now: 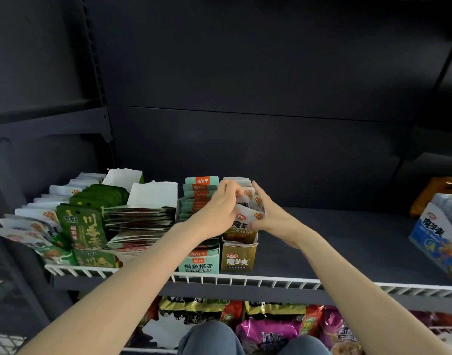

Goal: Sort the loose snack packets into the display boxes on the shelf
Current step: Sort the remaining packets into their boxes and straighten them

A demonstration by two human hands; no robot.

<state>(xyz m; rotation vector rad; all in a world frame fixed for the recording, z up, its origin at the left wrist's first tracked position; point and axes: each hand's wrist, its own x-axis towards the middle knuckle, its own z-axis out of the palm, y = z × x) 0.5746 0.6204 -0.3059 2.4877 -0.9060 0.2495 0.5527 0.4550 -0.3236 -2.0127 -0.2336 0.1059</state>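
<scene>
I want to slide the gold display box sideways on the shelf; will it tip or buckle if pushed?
The gold display box looks like thin, narrow, tall card packed with upright packets, so a high push may tip it. Pushed low, it probably slides on the flat shelf. Its walls may flex.

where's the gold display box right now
In the head view the gold display box stands at the shelf's front edge near the middle, touching the teal display box on its left, with both hands working the packets standing in it.
</scene>
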